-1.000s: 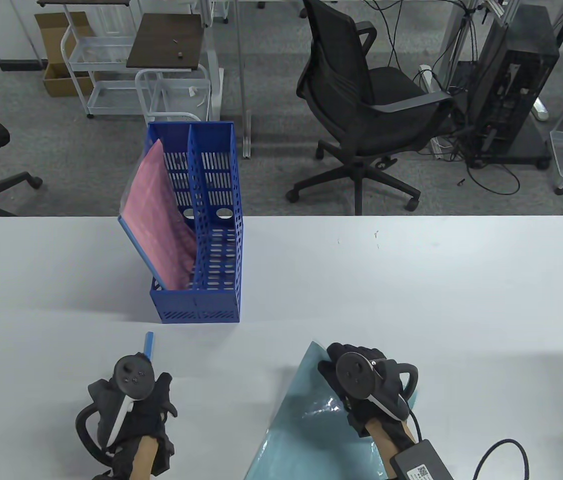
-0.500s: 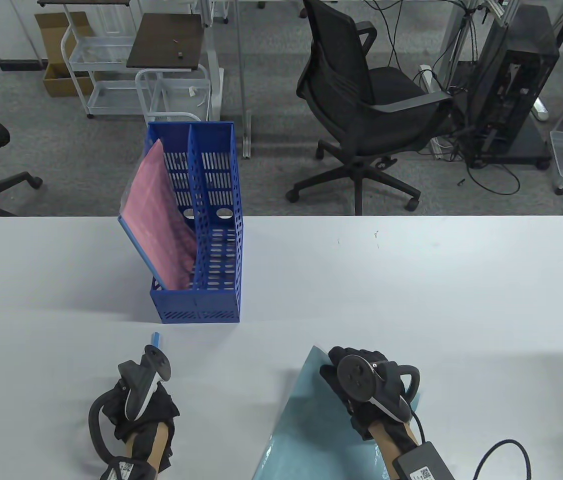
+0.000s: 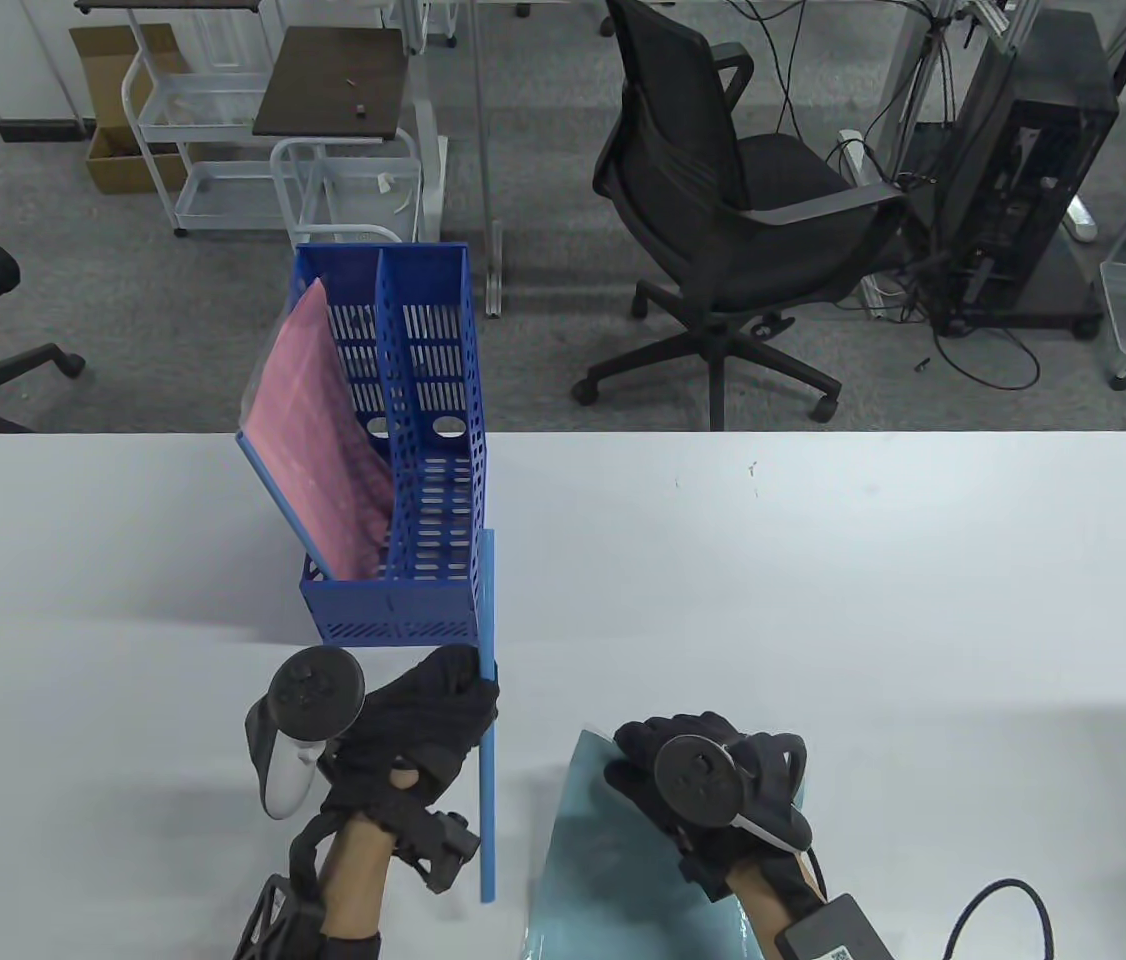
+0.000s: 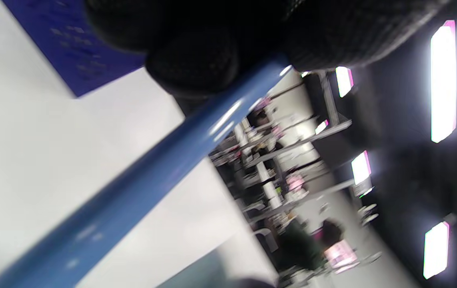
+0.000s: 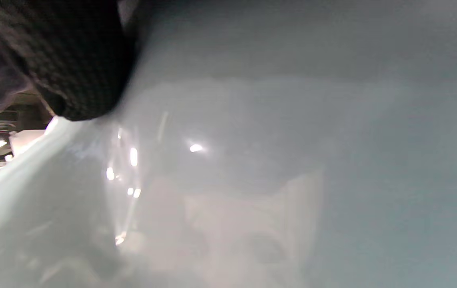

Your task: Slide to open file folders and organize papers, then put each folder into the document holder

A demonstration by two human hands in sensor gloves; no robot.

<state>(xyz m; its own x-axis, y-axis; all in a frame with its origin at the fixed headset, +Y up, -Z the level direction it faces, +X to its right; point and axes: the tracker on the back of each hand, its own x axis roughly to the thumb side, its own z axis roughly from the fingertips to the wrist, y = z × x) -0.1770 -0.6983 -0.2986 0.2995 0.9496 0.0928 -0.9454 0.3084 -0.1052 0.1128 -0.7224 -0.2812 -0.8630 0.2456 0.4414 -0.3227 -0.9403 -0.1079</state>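
White table (image 3: 823, 560): holder (image 3: 423, 600), folder (image 3: 613, 870)

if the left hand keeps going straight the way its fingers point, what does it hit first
Probably the blue document holder: the left hand, gripping the blue slide bar, points up-table at the holder's near front wall. Height is unclear, so it might pass above it.

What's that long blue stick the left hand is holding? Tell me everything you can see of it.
The blue bar is long, thin and straight, glossy like smooth plastic, probably a folder's slide-on spine. The left hand grips it around its middle, fingers curled over it, and seems to hold it above the white table. In the table view it runs nearly straight away from the person; its far end overlaps the right side of the blue document holder, though contact cannot be judged. Its near end lies just left of the teal folder.
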